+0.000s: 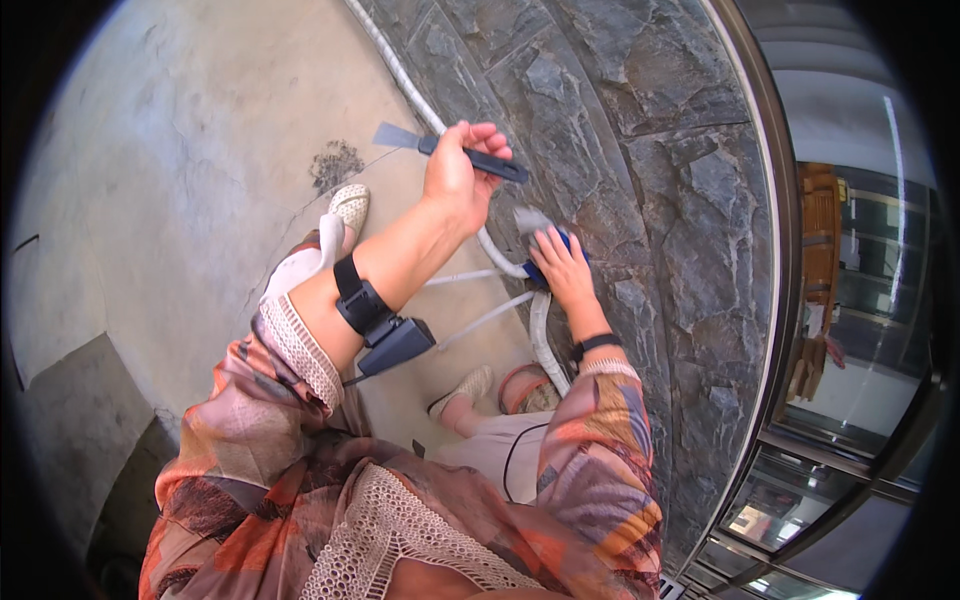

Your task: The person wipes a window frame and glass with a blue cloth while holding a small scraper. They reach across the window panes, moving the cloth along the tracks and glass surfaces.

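Observation:
My left hand (459, 169) is raised over the foot of the wall, its fingers curled around the black handle of a putty knife (397, 136). The knife's flat metal blade points left, over the floor. Lower and to the right, my right hand (568, 271) grips what looks like a blue brush (535, 276). Its pale bristle end is blurred against the stone-clad wall (555, 112), and my palm and fingers hide much of its body. A black device is strapped to my left forearm, and a dark band circles my right wrist.
A white wrapped pipe (405, 75) runs along the wall's foot and bends beside the brush. Thin white tubes (480, 321) branch over the concrete floor (187, 187). A red-rimmed container (525, 386) stands near my shoe. Framed glass (862, 300) borders the wall's right.

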The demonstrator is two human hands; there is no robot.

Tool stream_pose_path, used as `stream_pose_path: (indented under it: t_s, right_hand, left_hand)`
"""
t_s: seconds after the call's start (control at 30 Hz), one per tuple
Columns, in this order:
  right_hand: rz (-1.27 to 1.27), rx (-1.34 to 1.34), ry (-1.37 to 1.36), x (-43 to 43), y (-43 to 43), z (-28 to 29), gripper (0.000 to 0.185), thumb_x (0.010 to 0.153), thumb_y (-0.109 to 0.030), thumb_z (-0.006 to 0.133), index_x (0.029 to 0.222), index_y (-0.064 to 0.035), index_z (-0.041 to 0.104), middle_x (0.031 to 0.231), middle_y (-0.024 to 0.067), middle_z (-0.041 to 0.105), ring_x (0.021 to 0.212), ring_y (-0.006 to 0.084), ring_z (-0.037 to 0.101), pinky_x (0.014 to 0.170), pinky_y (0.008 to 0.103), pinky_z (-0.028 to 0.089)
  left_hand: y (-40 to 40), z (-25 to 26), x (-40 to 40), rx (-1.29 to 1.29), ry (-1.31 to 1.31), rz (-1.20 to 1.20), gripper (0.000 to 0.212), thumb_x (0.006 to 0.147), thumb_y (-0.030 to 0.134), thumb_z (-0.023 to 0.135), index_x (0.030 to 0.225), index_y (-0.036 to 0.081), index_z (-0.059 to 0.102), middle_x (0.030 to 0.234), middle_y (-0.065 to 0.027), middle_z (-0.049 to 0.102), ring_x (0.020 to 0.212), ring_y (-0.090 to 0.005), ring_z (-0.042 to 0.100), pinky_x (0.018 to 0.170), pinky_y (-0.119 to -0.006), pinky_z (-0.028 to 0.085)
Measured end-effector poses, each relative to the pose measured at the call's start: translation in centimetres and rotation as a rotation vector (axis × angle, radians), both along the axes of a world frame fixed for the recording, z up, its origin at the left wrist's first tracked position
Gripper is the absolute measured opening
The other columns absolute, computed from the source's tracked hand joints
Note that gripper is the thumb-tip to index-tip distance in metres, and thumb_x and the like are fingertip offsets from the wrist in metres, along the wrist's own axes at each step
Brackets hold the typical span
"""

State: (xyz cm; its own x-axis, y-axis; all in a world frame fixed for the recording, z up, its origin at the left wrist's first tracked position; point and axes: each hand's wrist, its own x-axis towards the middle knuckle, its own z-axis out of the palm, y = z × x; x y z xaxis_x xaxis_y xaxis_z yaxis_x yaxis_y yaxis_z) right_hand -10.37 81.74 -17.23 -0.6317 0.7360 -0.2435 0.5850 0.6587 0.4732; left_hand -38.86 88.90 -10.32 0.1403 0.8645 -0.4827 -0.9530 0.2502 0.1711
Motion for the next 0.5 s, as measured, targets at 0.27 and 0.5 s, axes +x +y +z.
stream_pose_path:
  t_s: [0.27, 0.5]
  right_hand:
    - [0.003, 0.442, -0.052, 0.0, 0.3, 15.3, 0.039, 0.083, -0.017, 0.048, 0.121, -0.0247, 0.053, 0.14, 0.0011, 0.035, 0.129, 0.0228, 0.034, 0.099, 0.0506, 0.025]
    - [0.057, 1.102, 0.387, -7.3, 9.8, 19.8, 0.057, 0.073, -0.004, 0.051, 0.128, -0.0216, 0.046, 0.133, 0.0117, 0.038, 0.121, 0.0357, 0.036, 0.092, 0.0505, 0.031]
  left_hand:
    - [-0.1, 0.6, -0.3, -0.031, -0.017, 0.021, 0.029, 0.093, 0.026, 0.034, 0.096, 0.002, 0.051, 0.086, -0.0099, 0.057, 0.078, -0.0222, 0.057, 0.07, -0.033, 0.047]
    - [0.1, 0.6, 0.0, -0.086, 0.04, 0.019, 0.029, 0.093, 0.025, 0.034, 0.095, 0.002, 0.052, 0.086, -0.0095, 0.058, 0.077, -0.0212, 0.057, 0.068, -0.033, 0.047]
